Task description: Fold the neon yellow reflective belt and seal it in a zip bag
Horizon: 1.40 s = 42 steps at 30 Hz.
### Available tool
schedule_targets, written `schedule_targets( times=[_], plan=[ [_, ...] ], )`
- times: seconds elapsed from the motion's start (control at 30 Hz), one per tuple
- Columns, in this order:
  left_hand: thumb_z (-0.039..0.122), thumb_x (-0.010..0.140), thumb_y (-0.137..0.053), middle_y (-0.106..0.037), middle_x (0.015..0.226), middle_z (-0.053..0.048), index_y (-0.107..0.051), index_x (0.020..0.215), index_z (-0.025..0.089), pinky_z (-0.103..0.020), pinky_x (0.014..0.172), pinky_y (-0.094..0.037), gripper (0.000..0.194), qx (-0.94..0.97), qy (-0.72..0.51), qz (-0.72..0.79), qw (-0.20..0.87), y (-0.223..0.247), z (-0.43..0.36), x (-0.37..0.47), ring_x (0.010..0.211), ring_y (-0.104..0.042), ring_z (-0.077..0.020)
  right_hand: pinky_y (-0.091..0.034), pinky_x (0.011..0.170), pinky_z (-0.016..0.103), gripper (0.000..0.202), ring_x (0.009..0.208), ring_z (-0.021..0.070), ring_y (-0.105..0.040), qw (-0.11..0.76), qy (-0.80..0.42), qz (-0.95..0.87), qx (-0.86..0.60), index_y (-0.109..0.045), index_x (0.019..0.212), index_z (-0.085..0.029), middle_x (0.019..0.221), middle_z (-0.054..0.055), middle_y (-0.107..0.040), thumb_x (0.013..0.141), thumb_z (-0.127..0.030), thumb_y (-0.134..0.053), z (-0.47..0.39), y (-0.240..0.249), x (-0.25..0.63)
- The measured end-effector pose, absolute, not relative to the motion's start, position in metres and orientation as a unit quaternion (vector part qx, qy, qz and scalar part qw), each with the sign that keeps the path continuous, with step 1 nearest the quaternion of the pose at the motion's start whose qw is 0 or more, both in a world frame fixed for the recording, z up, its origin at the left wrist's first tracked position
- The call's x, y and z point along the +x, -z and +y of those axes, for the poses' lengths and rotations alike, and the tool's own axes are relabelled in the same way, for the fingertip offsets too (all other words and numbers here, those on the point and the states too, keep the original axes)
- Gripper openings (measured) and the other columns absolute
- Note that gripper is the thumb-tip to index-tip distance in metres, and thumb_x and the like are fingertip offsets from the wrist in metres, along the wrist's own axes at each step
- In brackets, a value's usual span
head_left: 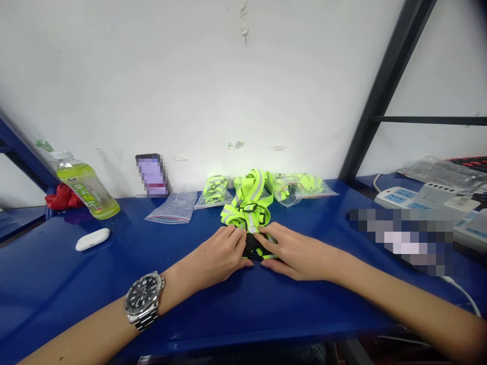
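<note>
A neon-yellow reflective strap harness (254, 190) with grey stripes and black buckles lies bunched on the blue table (182, 314). At its near end is a black piece (251, 246) with bits of yellow strap around it. My left hand (222, 253) grips this black piece from the left, fingers bent over it and thumb in front. On the other side my right hand (294, 252) pinches the same piece between fingers and thumb. Much of the piece is hidden under my fingers. A watch (142, 296) is on my left wrist.
Zip bags holding similar yellow straps (215, 191) (300, 187) lie by the wall, beside a flat clear zip bag (175, 208). A phone (152, 175), a drink bottle (89, 190) and a white earbud case (93, 239) are left. Power strips (399, 197) stand right.
</note>
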<state>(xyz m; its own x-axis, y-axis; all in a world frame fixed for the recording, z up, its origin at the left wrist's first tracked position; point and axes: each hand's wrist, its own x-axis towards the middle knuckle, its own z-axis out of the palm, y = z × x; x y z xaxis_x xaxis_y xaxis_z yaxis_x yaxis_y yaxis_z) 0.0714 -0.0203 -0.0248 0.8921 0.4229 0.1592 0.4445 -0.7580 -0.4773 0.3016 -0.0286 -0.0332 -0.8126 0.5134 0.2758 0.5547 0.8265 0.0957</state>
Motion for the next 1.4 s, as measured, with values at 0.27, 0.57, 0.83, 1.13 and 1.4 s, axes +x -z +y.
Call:
schedule_targets(
  times=[0.27,0.57,0.83,1.13,1.4],
  plan=[
    [0.026,0.100,-0.030,-0.055,0.079,-0.007,-0.053,0.084,0.013,-0.031,0.064,-0.040,0.031,-0.935,0.070,-0.235,0.255,0.037,-0.007,0.070,0.072,-0.052,-0.0194,-0.048,0.078,0.037,0.022,0.089,0.0231,-0.054,0.186,0.001,-0.934,-0.304,-0.056,0.104,-0.012,0.095,0.013,-0.058,0.097,-0.020,-0.037,-0.012,0.040,0.297],
    [0.021,0.099,-0.031,-0.061,0.070,-0.003,-0.056,0.082,0.015,-0.025,0.057,-0.034,0.032,-0.928,0.092,-0.361,-0.010,0.013,0.013,0.075,0.060,-0.054,-0.0143,-0.033,0.057,0.026,0.028,0.058,0.0130,-0.042,0.264,-0.171,-0.867,-0.386,-0.044,0.080,-0.020,0.066,-0.003,-0.046,0.101,-0.031,-0.029,0.000,0.037,0.286],
    [0.024,0.101,-0.030,-0.070,0.090,-0.006,-0.064,0.096,0.016,-0.027,0.068,-0.042,0.035,-0.923,0.035,-0.383,-0.004,0.009,0.037,0.086,0.076,-0.064,-0.0184,-0.039,0.068,0.031,0.019,0.080,0.0207,-0.051,0.295,0.082,-0.819,-0.485,-0.059,0.096,-0.017,0.097,0.011,-0.055,0.097,-0.028,-0.043,-0.006,0.043,0.281],
    [0.034,0.101,-0.025,-0.061,0.074,-0.007,-0.054,0.105,0.015,-0.027,0.061,-0.042,0.035,-0.894,0.021,-0.432,0.119,0.031,0.030,0.083,0.067,-0.061,-0.0194,-0.047,0.081,0.040,0.027,0.092,0.0257,-0.052,0.249,0.103,-0.896,-0.353,-0.057,0.106,-0.011,0.101,0.014,-0.059,0.090,-0.033,-0.054,-0.014,0.049,0.296],
    [0.012,0.093,-0.039,-0.058,0.087,-0.010,-0.054,0.103,0.014,-0.033,0.065,-0.045,0.018,-0.845,0.041,-0.410,0.341,0.034,0.002,0.087,0.078,-0.058,-0.0244,-0.048,0.075,0.038,0.028,0.087,0.0243,-0.052,0.193,0.069,-0.922,-0.327,-0.055,0.105,-0.013,0.095,0.011,-0.057,0.090,-0.036,-0.055,-0.003,0.042,0.300]
  ],
)
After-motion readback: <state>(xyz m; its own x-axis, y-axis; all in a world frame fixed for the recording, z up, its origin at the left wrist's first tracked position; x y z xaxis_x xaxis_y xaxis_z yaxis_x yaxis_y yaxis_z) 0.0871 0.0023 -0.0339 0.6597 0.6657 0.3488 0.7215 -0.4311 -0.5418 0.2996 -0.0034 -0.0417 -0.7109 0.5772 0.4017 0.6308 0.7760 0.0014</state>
